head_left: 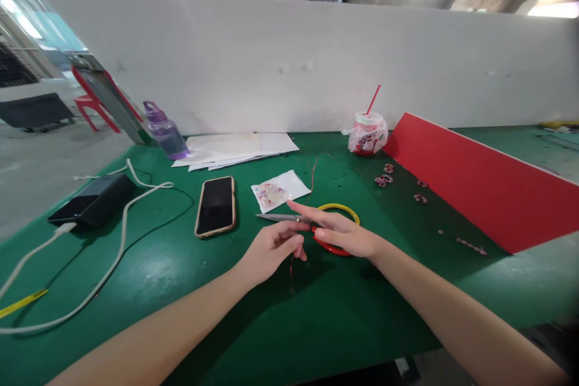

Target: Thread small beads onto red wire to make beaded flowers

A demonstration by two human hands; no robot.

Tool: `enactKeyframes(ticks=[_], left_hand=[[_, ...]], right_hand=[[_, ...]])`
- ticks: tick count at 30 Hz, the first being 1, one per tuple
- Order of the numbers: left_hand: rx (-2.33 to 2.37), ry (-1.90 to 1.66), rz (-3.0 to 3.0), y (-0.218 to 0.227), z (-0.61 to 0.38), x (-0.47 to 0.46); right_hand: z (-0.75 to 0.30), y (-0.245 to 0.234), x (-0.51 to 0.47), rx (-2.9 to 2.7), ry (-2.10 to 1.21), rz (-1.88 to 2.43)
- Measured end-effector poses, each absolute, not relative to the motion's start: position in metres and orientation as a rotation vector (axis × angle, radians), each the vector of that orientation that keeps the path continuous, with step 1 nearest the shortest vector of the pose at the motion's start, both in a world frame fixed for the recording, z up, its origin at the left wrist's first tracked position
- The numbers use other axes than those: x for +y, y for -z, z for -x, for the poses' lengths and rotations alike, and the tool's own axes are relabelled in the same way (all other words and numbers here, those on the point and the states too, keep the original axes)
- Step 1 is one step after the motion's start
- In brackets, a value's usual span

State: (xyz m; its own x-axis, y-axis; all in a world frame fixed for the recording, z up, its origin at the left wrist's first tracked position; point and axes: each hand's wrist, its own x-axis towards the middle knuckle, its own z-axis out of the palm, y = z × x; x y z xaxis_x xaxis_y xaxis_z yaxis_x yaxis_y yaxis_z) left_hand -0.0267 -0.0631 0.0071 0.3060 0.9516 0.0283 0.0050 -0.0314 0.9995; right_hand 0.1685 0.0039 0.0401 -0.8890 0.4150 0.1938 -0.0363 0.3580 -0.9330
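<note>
My left hand (275, 250) is in the middle of the green table, its fingers curled and closed. A thin brownish cord (292, 271) hangs from its fingertips. My right hand (341, 232) hovers with fingers stretched out over a pair of scissors (337, 207) with yellow and red handles, partly covering them. The fingertips of both hands nearly meet; whether they touch is unclear. Behind them lies a small bag of beads (271, 194) on white paper. Another stretch of thin cord (313, 176) rises beside the bag.
A phone (216, 206), a black device (93, 199) with a white cable (122, 241), and a purple bottle (166, 132) are on the left. Paper sheets (239, 149) lie behind. Rightward are a bagged cup (367, 134), beaded pieces (383, 180) and a red board (465, 181).
</note>
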Motion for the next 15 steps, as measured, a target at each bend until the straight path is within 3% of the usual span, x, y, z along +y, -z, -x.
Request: enactKeyframes(ticks=[6, 15], left_hand=[[1.045, -0.996, -1.401, -0.004, 0.027, -0.062], [1.095, -0.946, -1.408, -0.003, 0.024, -0.064]], right_hand=[[-0.165, -0.033, 0.008, -2.297, -1.131, 0.496], [-0.172, -0.033, 0.02, -1.707, -1.377, 0.811]])
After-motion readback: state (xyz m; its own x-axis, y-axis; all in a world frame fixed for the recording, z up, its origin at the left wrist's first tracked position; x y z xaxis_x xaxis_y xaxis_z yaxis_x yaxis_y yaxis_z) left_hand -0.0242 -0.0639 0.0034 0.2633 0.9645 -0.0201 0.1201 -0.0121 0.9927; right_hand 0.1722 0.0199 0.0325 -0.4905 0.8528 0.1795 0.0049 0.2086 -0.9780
